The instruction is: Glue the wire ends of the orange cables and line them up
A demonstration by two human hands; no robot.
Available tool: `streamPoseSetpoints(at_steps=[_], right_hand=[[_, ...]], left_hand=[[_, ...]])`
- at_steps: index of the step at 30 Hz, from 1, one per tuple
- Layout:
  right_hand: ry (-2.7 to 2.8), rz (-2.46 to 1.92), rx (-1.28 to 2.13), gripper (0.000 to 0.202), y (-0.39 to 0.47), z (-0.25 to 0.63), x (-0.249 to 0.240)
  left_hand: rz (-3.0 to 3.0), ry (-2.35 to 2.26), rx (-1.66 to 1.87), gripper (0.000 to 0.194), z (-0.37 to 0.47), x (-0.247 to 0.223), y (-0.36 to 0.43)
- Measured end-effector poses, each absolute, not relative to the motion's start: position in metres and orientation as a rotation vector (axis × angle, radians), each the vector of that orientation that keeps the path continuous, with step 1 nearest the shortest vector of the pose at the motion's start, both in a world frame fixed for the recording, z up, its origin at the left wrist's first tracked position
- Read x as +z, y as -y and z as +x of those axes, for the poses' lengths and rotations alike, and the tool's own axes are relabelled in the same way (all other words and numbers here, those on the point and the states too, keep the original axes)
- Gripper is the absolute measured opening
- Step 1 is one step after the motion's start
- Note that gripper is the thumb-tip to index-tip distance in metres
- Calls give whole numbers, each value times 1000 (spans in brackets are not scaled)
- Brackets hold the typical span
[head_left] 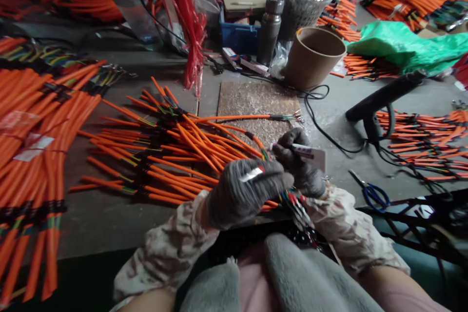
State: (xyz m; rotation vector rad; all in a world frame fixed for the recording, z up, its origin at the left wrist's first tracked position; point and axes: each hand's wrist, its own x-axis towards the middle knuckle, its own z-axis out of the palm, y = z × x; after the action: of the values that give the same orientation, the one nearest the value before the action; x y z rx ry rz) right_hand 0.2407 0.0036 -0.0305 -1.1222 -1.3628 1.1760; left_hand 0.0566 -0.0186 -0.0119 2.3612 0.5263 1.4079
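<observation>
My left hand (248,192), in a grey knit glove, is closed around an orange cable (255,140) whose end runs behind the glove. Coloured stripped wires (292,202) stick out below the fingers. A small white and red patch shows on the back of this glove. Close by on the right, my gloved right hand (302,165) grips a flat white tube (312,154) with dark print; a pale tip pokes out at its left side. Under and beyond my left hand lies a loose bundle of orange cables (190,156) with black-wrapped joints. Motion blurs the fingers somewhat.
A scrap-covered board (256,100) lies ahead. On the right are a black heat gun (380,107) with its cord, and blue-handled scissors (373,195). Further back stand a cardboard tube (310,61), a dark flask (269,29) and red strips (192,34). More cable bundles (44,122) lie left.
</observation>
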Motion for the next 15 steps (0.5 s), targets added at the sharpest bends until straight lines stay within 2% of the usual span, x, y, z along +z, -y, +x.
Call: streamPoseSetpoints(at_steps=[7, 15], right_hand=[[1007, -1138, 1665, 41, 6, 260, -33], [950, -1067, 1752, 40, 8, 261, -41]], left_hand=[[2640, -464, 1272, 16, 76, -36, 50], [2631, -438, 1273, 18, 74, -34, 47]])
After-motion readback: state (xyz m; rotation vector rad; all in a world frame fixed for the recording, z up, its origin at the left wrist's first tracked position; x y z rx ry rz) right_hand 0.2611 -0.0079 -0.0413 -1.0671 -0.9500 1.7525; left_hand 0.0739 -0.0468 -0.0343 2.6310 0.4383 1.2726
